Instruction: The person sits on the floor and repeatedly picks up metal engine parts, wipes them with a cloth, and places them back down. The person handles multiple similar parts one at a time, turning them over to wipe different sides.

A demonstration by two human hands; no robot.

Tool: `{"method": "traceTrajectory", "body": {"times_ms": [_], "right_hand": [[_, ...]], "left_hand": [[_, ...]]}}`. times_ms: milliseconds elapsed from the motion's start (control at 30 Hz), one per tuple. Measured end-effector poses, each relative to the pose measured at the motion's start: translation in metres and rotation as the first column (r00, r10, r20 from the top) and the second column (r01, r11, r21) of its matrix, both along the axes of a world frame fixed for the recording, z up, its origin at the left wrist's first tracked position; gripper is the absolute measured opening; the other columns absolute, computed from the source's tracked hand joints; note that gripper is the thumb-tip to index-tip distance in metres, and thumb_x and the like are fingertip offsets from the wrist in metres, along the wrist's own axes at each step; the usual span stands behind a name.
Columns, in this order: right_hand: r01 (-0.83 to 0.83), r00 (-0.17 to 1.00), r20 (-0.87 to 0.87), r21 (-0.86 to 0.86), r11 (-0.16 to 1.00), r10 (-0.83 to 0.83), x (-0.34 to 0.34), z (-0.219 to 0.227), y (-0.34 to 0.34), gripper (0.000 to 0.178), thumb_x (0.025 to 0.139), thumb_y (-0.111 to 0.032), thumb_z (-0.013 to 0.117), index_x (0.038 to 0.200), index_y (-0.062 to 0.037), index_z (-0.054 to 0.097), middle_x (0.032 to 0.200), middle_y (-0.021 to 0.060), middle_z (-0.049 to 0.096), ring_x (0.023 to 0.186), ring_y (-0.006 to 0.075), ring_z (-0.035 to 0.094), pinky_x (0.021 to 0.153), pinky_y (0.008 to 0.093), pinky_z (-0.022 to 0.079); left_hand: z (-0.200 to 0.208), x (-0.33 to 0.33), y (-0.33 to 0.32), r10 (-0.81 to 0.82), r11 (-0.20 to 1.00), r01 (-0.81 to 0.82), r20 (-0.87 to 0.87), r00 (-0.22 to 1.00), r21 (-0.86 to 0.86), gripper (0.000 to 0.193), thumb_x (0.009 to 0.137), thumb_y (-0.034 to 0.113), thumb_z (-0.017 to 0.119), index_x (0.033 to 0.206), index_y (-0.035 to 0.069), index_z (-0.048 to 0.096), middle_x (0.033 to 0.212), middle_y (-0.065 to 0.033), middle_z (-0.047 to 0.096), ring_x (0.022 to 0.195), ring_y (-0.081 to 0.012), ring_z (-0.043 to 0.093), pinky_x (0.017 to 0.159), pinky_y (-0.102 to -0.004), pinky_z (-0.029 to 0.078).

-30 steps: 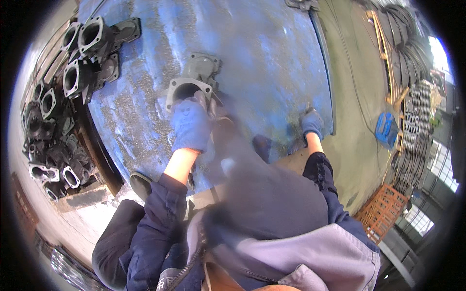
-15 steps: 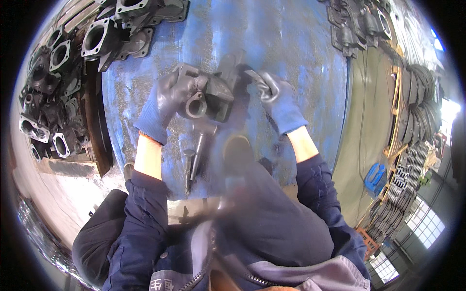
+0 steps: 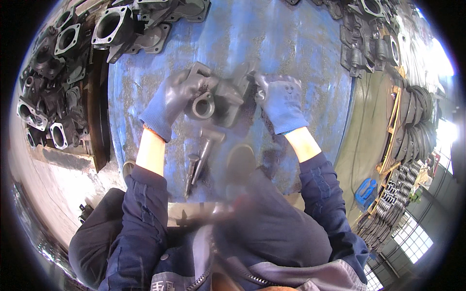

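Note:
A dark grey metal casting (image 3: pixel 228 99) with a round bored boss lies on the blue worktable. My left hand (image 3: pixel 182 89), in a blue glove with a dark coated palm, grips its left side. At the casting's right edge is my gloved right hand (image 3: pixel 279 97), back upward and fingers curled. Its fingertips pinch something thin beside the casting, too blurred and covered to name. Just below the casting, toward me, lies a metal hammer (image 3: pixel 204 150). Next to its handle is a slim metal rod with a broad head, like a chisel (image 3: pixel 191 175).
More castings pile up at the left (image 3: pixel 63 87) and the far right (image 3: pixel 364 39). My raised knee and shoe (image 3: pixel 241 165) reach the near edge of the blue worktable (image 3: pixel 310 58). On the floor to the right sits a blue plastic object (image 3: pixel 366 193) beside stacked metal parts (image 3: pixel 417 116).
My right hand has turned back-up and its fingertips have come in to the casting's right edge. My left hand keeps its grip. The whole view has shifted slightly.

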State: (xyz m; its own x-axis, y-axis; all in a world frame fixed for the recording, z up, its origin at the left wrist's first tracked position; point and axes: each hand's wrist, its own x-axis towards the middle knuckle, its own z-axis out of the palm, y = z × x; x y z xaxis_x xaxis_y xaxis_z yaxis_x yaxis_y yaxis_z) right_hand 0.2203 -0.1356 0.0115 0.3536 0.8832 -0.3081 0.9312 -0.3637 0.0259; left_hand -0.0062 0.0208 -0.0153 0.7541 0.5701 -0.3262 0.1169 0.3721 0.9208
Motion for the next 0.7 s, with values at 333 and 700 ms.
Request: {"method": "traceTrajectory", "body": {"times_ms": [333,700], "right_hand": [[0.376,0.868,-0.393,0.121,0.918,-0.304,0.001,-0.01,-0.028,0.031,0.091,-0.02,0.058,0.121,-0.0156,0.062,0.1,0.0145,0.069,0.09,0.0303,0.068,0.078,0.0398,0.054],[-0.114,0.929,-0.268,0.451,0.885,0.256,-0.027,0.005,-0.006,0.028,0.089,-0.013,0.062,0.115,-0.02,0.066,0.09,0.01,0.069,0.087,0.0297,0.067,0.077,0.0404,0.054]], "left_hand": [[-0.036,-0.012,0.023,0.05,0.996,-0.046,0.065,0.997,-0.071,0.051,0.084,0.036,0.072,0.119,-0.001,0.065,0.116,-0.0106,0.066,0.107,-0.0194,0.062,0.095,-0.0326,0.049],[-0.001,-0.014,0.013,0.187,0.981,-0.18,-0.117,0.975,0.073,0.044,0.092,0.031,0.065,0.119,-0.003,0.066,0.115,-0.0105,0.067,0.101,-0.0173,0.061,0.092,-0.0302,0.047]]}}
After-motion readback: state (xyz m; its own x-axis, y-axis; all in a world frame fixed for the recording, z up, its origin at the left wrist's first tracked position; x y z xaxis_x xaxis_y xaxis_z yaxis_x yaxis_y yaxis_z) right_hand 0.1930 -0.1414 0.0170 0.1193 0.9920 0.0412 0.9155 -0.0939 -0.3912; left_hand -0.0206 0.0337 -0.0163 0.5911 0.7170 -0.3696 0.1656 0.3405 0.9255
